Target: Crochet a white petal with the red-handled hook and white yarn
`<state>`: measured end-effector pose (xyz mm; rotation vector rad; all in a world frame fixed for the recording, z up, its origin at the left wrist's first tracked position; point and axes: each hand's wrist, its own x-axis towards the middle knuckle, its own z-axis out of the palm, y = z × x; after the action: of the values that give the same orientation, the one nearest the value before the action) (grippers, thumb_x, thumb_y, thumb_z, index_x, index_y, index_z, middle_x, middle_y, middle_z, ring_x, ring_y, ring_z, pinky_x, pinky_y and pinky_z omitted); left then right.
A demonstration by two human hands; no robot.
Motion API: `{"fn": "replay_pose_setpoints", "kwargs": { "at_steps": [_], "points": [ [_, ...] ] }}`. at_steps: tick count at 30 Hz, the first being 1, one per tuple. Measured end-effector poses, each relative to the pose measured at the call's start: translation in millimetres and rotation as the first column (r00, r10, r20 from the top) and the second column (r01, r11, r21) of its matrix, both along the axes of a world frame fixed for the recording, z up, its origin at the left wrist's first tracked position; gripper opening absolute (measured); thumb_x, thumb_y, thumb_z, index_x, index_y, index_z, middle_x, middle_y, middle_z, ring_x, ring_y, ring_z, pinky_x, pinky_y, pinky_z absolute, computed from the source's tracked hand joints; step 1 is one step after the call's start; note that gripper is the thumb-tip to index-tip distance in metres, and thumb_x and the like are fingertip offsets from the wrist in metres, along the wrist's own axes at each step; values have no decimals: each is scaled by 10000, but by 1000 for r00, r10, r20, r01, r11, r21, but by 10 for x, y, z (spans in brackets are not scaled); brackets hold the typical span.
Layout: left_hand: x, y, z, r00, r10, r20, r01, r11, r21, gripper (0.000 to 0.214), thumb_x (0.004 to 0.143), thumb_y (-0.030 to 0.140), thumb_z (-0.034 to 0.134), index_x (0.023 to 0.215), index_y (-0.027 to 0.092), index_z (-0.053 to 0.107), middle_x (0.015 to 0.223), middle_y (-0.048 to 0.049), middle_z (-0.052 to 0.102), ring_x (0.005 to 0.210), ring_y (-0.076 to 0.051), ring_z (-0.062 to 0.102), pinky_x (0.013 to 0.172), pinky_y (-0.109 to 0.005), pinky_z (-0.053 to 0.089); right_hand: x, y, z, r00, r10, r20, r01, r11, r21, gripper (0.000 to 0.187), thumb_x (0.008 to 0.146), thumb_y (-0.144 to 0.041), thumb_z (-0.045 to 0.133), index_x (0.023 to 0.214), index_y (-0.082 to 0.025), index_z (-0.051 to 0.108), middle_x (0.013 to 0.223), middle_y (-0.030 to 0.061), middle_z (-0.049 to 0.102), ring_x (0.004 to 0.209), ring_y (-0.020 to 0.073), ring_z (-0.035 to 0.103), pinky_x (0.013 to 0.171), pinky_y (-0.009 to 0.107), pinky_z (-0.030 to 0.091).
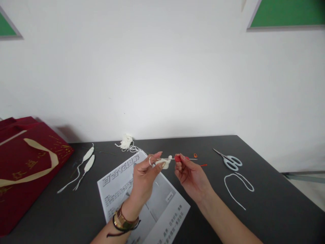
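Observation:
My left hand [144,176] pinches a small white crocheted piece [165,163] between thumb and fingers, with white yarn wrapped round the index finger. My right hand [189,174] is closed on a crochet hook with a red handle [178,158], held level, its metal tip pointing into the white piece. Both hands hover above a printed instruction sheet [142,198] lying on the dark table [266,210].
A dark red gift bag [25,166] lies at the left. Two white crocheted petals with tails [85,162] rest beside it. A tangle of white yarn [126,141] sits by the wall. Scissors [230,160], a loose yarn strand [237,184] and small orange markers [195,155] lie at right.

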<state>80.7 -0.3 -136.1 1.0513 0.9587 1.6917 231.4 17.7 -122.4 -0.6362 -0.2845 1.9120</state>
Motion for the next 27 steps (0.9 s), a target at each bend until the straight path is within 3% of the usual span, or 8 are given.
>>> {"fn": "replay_pose_setpoints", "kwargs": {
  "at_steps": [6, 9, 14, 18, 23, 27],
  "points": [
    [-3, -1, 52, 984, 53, -168, -36, 994, 101, 230, 698, 164, 718, 897, 276, 742, 879, -16, 696, 839, -160, 604, 789, -290, 477, -35, -52, 31, 998, -9, 69, 1, 993, 120, 154, 711, -224, 738, 826, -128, 706, 625, -12, 680, 515, 67, 602, 545, 166, 572],
    [-29, 13, 51, 983, 56, -173, -36, 993, 115, 215, 699, 165, 716, 881, 275, 746, 884, -16, 690, 829, -157, 599, 773, -280, 475, -43, -64, 45, 995, -24, 99, 9, 989, 148, 149, 712, -242, 737, 809, -131, 711, 630, -7, 683, 521, 69, 603, 550, 168, 572],
    [-100, 43, 72, 981, -54, -184, 63, 997, 47, 415, 682, 168, 732, 1081, 268, 682, 765, 8, 649, 738, -136, 572, 803, -304, 464, -35, -61, 58, 969, -111, 223, 45, 958, 284, 159, 729, -266, 723, 801, -124, 715, 635, 18, 699, 530, 84, 614, 547, 190, 563],
    [-137, 41, 135, 958, -141, -249, 153, 988, 31, 430, 708, 166, 709, 1122, 274, 658, 722, 15, 632, 725, -133, 558, 772, -291, 463, -22, -77, 68, 923, -190, 334, 48, 920, 390, 167, 735, -291, 716, 798, -137, 714, 692, 34, 721, 565, 102, 635, 566, 207, 552],
    [-134, 34, 169, 970, -184, -158, 165, 978, -124, 467, 690, 167, 724, 1144, 245, 644, 697, 15, 633, 665, -125, 566, 713, -278, 468, -29, -133, 108, 846, -291, 446, 26, 858, 513, 157, 748, -296, 704, 808, -152, 717, 676, 32, 718, 594, 120, 641, 614, 239, 540],
    [-79, 34, 110, 990, -127, -65, 117, 985, -130, 500, 676, 165, 734, 1151, 279, 632, 703, 39, 638, 660, -108, 568, 709, -260, 458, -59, -136, 76, 857, -293, 425, 58, 872, 485, 158, 740, -294, 711, 809, -151, 714, 678, 34, 719, 588, 120, 640, 606, 238, 541]
  ]
}}
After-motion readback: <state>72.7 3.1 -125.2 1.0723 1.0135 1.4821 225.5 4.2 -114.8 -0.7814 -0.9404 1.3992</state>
